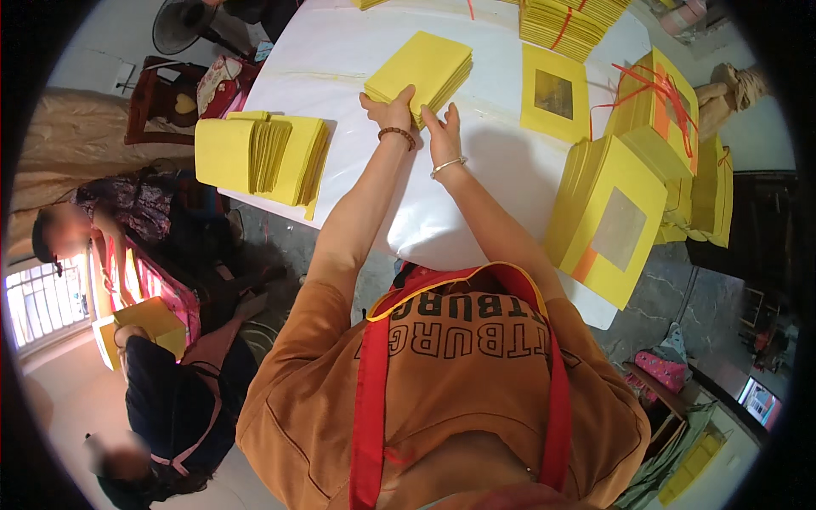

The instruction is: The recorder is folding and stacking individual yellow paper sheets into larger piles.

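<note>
A neat stack of yellow paper envelopes [419, 64] lies on the white-covered table in front of me. My left hand [392, 110], with a brown bead bracelet at the wrist, rests against the near left edge of the stack, thumb and fingers spread apart. Beside it, my right hand [443, 136] wears a light bangle and is at the near right corner, its fingers also apart. Neither hand is wrapped round the stack. To the left, more yellow envelopes [263, 157] stand and lean in a bundle near the table's edge.
At the right, tall yellow bundles [608, 217] stand near the table edge, one tied with red string [659, 89]. A yellow piece with a dark window [554, 93] lies flat before another tied pile [565, 30]. Two people sit at the left, one with a yellow box [149, 327].
</note>
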Demonstrator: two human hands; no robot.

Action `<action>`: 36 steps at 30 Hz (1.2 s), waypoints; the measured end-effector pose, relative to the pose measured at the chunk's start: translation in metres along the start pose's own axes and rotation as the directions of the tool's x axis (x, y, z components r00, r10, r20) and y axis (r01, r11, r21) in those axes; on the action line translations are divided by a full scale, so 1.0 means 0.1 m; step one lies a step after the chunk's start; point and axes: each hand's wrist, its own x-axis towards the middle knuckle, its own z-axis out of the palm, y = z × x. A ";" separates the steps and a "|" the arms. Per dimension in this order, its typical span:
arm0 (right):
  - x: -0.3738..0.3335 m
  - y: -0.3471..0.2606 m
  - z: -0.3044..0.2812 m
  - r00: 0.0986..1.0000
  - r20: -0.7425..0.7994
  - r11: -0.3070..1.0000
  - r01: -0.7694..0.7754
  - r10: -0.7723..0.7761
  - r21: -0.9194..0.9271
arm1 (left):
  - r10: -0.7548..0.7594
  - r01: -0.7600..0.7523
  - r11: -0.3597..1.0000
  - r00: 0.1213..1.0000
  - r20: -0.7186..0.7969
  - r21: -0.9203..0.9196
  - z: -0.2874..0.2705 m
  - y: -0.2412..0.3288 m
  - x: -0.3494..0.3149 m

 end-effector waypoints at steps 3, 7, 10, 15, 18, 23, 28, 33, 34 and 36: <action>0.07 0.07 -0.17 1.000 -0.009 0.998 -0.001 0.001 -0.068 | -0.017 0.024 0.984 0.999 -0.042 0.178 0.14 0.04 0.02; 0.06 -0.04 -0.22 0.999 -0.046 0.996 -0.031 0.028 -0.081 | -0.056 0.059 0.992 0.998 -0.030 0.113 0.09 0.02 0.00; 0.16 -0.13 -0.24 0.998 -0.029 0.996 -0.057 0.055 -0.070 | -0.064 0.063 0.998 0.997 0.039 0.029 0.07 0.05 -0.11; 0.19 -0.16 -0.21 0.997 0.077 0.999 -0.015 0.018 -0.044 | -0.080 0.074 0.986 0.996 0.035 0.152 0.03 0.13 -0.24; 0.17 -0.18 -0.22 0.999 0.031 0.998 -0.016 0.014 0.057 | -0.104 0.096 0.982 0.994 0.041 0.165 0.03 0.13 -0.25; 0.14 -0.23 -0.27 0.997 0.000 0.994 -0.081 0.081 0.075 | -0.006 0.004 0.988 1.000 0.008 0.155 0.07 0.07 -0.26; 0.13 -0.23 -0.28 0.996 0.012 0.992 -0.090 0.090 0.083 | -0.010 0.012 0.973 1.000 -0.010 0.230 0.05 0.06 -0.15; 0.21 -0.13 -0.33 0.999 -0.022 0.999 -0.046 0.046 0.022 | -0.014 -0.006 0.977 0.995 0.094 0.212 0.04 -0.01 -0.18; 0.24 -0.10 -0.35 0.999 -0.014 0.999 -0.047 0.047 0.018 | -0.012 -0.006 0.978 0.996 0.087 0.208 0.05 -0.02 -0.16; 0.26 -0.07 -0.36 0.999 0.000 0.999 -0.040 0.040 -0.011 | -0.005 -0.015 0.978 0.996 0.093 0.207 0.04 -0.01 -0.16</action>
